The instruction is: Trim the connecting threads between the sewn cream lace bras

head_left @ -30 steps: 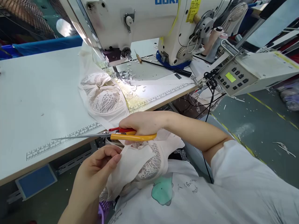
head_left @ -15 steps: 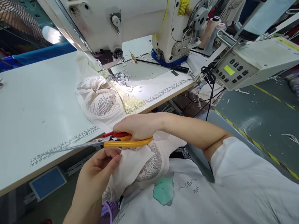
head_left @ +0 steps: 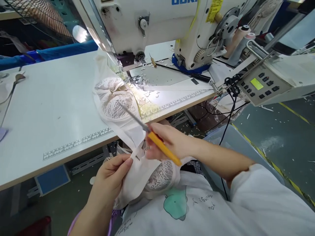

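My right hand (head_left: 169, 142) grips yellow-handled scissors (head_left: 157, 144), blades pointing up-left over the table edge, blurred by motion. My left hand (head_left: 112, 177) pinches the edge of a pale lace garment (head_left: 157, 173) that lies in my lap. A strip of that cloth runs up to a second lace piece (head_left: 114, 101) lying on the white table (head_left: 49, 108) beside the sewing machine's needle (head_left: 128, 64). The scissor blades lie across this cloth between table and lap.
A white sewing machine (head_left: 159, 26) stands at the back with a lit needle area. Its control panel (head_left: 261, 87) with a green display is at right, cables hanging below. A screwdriver (head_left: 187, 73) and cloth scraps lie near the machine. Ruler markings run along the table's front edge.
My right hand has swung the scissors from lying level, pointing left, to pointing up-left toward the lace on the table. My left hand keeps its pinch on the cloth.
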`<state>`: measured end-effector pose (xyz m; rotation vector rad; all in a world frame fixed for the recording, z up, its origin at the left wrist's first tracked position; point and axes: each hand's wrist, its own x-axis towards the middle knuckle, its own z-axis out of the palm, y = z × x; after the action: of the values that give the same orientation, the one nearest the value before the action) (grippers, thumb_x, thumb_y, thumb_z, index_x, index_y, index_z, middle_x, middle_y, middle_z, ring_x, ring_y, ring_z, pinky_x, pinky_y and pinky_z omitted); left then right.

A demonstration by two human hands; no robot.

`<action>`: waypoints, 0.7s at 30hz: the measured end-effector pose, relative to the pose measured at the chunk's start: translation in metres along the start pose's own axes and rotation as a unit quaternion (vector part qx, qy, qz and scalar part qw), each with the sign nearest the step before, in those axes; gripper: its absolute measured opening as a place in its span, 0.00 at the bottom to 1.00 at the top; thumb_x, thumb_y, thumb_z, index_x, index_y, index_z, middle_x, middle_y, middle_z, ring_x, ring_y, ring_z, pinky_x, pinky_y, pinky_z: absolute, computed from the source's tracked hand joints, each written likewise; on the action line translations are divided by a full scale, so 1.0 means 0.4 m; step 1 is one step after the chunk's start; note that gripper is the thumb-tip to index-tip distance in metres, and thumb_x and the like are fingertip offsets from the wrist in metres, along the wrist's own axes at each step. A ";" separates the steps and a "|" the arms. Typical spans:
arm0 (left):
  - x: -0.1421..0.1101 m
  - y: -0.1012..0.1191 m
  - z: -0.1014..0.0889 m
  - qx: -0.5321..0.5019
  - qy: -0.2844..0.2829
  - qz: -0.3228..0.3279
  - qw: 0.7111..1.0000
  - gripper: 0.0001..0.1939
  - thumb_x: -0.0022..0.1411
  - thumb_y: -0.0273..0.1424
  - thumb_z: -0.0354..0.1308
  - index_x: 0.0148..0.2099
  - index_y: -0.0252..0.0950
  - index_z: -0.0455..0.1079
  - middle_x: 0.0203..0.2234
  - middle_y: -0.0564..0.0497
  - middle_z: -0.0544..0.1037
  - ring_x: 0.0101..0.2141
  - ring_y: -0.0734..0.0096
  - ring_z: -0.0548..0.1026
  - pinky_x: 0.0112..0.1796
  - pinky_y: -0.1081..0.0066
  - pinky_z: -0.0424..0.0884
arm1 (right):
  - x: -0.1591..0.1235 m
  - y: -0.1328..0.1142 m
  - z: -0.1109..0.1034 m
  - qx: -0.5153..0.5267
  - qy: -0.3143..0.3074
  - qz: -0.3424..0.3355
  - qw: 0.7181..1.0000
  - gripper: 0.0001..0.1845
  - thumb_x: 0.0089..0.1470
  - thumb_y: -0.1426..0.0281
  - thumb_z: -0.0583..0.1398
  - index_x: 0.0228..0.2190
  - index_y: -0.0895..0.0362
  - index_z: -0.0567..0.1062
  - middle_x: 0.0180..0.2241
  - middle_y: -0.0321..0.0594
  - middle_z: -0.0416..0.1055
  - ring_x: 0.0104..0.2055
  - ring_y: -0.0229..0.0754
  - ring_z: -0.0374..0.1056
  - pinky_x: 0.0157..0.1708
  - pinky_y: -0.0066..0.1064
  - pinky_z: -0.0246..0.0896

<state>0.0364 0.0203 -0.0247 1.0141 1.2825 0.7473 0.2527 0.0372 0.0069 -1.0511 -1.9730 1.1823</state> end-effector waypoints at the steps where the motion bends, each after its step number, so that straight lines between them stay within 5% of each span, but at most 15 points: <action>1: -0.002 -0.001 -0.003 0.001 0.008 0.001 1.000 0.14 0.41 0.43 0.68 0.26 0.39 0.78 0.19 0.52 0.75 0.21 0.74 0.68 0.20 0.78 0.64 | -0.028 0.006 0.004 0.010 -0.019 0.009 1.000 0.18 0.47 0.60 0.61 0.26 0.56 0.57 0.24 0.31 0.59 0.23 0.31 0.53 0.23 0.25 0.49; 7: -0.010 -0.010 -0.011 0.005 0.036 0.017 0.999 0.13 0.42 0.44 0.68 0.27 0.41 0.78 0.22 0.52 0.77 0.24 0.72 0.69 0.21 0.79 0.64 | -0.135 0.032 0.034 -0.081 -0.196 0.082 0.974 0.17 0.50 0.62 0.59 0.23 0.56 0.56 0.22 0.32 0.56 0.22 0.32 0.51 0.21 0.26 0.46; 21: -0.044 0.039 0.048 0.021 0.048 0.040 0.998 0.08 0.44 0.35 0.65 0.22 0.35 0.74 0.17 0.54 0.71 0.19 0.76 0.63 0.18 0.79 0.60 | -0.095 -0.004 0.062 -0.169 -0.182 0.130 0.960 0.18 0.49 0.57 0.60 0.23 0.57 0.60 0.22 0.35 0.61 0.21 0.33 0.51 0.20 0.26 0.47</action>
<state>0.0539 0.0070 -0.0035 1.0809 1.3510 0.8416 0.2516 -0.0064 -0.0058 -1.3783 -2.4456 1.2759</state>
